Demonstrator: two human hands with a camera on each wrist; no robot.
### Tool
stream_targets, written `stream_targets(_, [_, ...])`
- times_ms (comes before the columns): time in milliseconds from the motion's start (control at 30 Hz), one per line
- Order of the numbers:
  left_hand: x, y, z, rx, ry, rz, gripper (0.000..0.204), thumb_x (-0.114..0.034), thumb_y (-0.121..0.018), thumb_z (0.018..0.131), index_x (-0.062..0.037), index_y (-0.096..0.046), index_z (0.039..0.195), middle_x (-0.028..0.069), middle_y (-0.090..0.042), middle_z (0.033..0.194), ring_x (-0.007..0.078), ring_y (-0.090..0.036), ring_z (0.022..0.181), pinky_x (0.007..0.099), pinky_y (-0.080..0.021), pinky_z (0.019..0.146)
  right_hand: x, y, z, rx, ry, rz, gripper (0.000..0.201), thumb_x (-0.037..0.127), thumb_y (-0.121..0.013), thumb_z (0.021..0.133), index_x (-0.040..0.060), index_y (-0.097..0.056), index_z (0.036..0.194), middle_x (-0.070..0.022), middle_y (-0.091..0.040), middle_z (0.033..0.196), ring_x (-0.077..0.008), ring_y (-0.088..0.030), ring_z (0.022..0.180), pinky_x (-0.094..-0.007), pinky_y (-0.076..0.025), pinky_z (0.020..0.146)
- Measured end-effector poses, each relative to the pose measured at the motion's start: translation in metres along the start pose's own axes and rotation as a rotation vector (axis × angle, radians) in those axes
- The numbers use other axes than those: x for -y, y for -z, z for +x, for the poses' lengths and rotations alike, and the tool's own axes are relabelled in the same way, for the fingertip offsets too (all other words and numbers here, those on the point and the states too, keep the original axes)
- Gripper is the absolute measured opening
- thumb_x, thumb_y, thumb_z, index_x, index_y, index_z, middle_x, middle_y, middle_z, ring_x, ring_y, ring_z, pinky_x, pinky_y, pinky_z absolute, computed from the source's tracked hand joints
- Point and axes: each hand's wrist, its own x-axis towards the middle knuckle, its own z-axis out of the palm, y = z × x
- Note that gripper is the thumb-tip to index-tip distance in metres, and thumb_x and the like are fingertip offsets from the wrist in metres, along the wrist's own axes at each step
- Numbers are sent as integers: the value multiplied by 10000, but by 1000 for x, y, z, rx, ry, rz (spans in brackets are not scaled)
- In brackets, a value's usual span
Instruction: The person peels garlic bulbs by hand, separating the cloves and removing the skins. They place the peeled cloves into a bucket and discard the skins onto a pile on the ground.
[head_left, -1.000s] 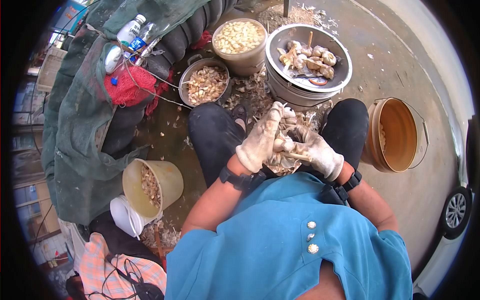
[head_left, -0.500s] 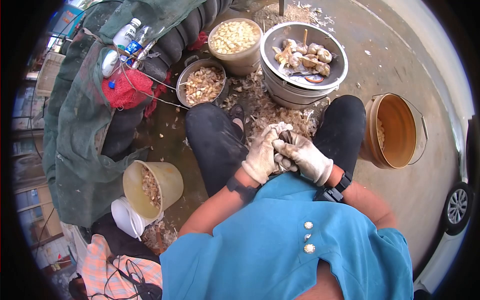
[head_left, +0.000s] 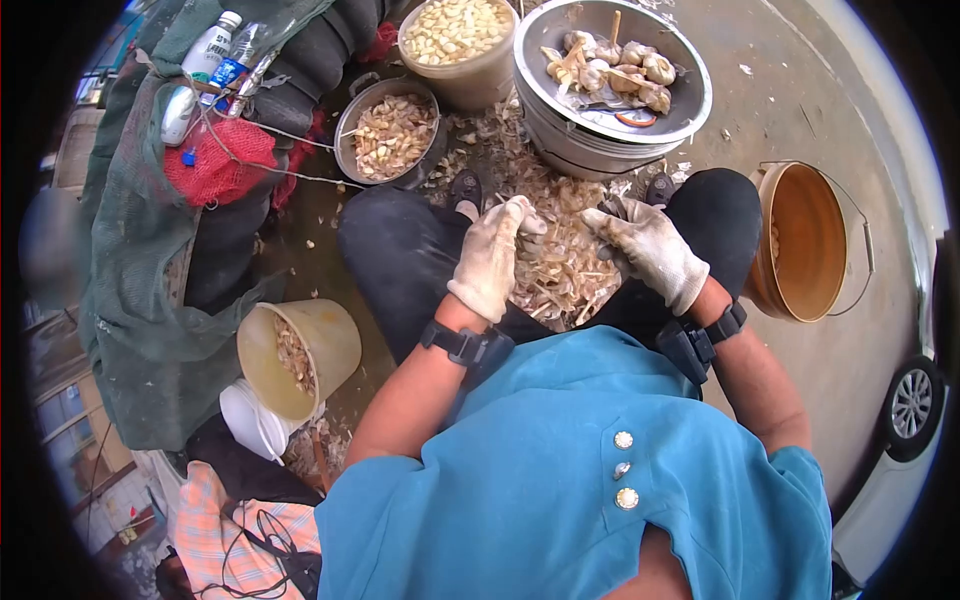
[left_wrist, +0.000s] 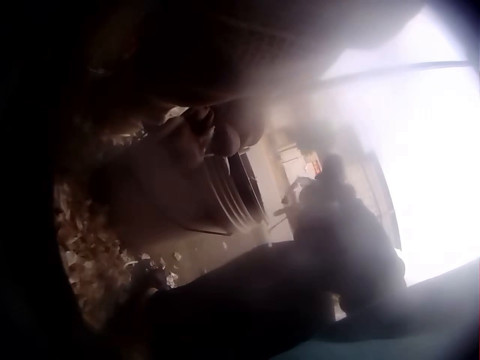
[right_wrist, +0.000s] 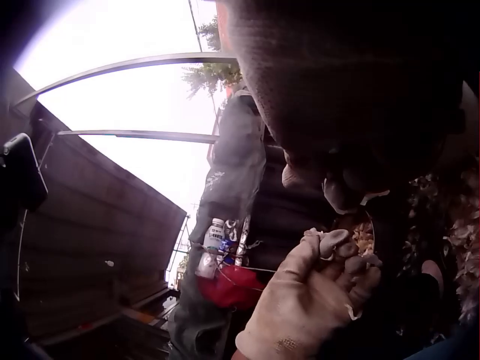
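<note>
In the head view, my gloved left hand (head_left: pixel 488 258) has its fingers curled round pale garlic (head_left: pixel 533 223). The right wrist view shows that left hand (right_wrist: pixel 300 304) with pale cloves (right_wrist: pixel 337 244) at its fingers. My gloved right hand (head_left: pixel 657 255) is apart from it to the right, its fingers bent round a small dark thing (head_left: pixel 614 210) that is hard to make out. Both hands are above a heap of garlic skins (head_left: pixel 568 265) between the knees. The left wrist view is dim and hazy, with the right hand (left_wrist: pixel 345 240) as a silhouette.
A metal basin (head_left: pixel 690 115) of garlic bulbs sits on stacked buckets ahead. To its left are a tub (head_left: pixel 480 85) of peeled cloves and a pot (head_left: pixel 428 160) of cloves. An orange-brown bucket (head_left: pixel 812 245) lies right, a cream bucket (head_left: pixel 340 345) left, near green netting (head_left: pixel 130 300).
The hands were together around garlic and have moved apart, the left one leftward and the right one rightward. The heap of skins between them has come into fuller view.
</note>
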Motion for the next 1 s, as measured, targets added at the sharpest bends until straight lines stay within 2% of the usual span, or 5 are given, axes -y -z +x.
stream_targets(233, [-18, 14, 24, 68, 199, -9, 405, -384, -493, 1014, -8, -639, 979, 30, -629, 772, 94, -579, 641, 223, -474, 579, -20, 5, 45, 120, -165, -591, 441, 435, -682, 885, 2, -642, 956, -61, -638, 693, -144, -574, 591, -318, -490, 583])
stream_targets(333, [-43, 20, 37, 114, 212, -9, 398, -369, -510, 1017, 12, -617, 1053, 11, -576, 743, 86, -537, 642, 214, -445, 587, -39, 7, 74, 228, -17, -845, 475, 449, -697, 874, 14, -640, 1058, -92, -650, 775, -179, -625, 685, -330, -509, 629])
stream_targets(533, [-69, 38, 69, 79, 99, 90, 442, -347, -509, 1007, 31, -590, 1222, 40, -648, 837, 97, -576, 662, 223, -468, 618, -74, -15, 127, 472, -140, -1120, 455, 418, -682, 872, 69, -645, 1162, -182, -685, 1041, -318, -645, 1004, -397, -500, 857])
stream_targets(733, [-52, 55, 90, 75, 48, 60, 366, -285, -480, 1016, 29, -585, 1173, 72, -662, 881, 117, -590, 712, 227, -473, 664, -161, -47, 156, 673, -150, -1288, 387, 374, -647, 869, 108, -651, 1151, -195, -690, 1006, -383, -649, 982, -457, -512, 841])
stream_targets(1000, [-75, 50, 113, -84, 386, -225, 300, -301, -479, 1003, -16, -527, 921, 99, -576, 827, 193, -551, 754, 309, -451, 736, -228, -78, 187, 842, -166, -1402, 294, 165, -538, 906, 46, -657, 1148, -170, -708, 1028, -334, -687, 967, -434, -551, 805])
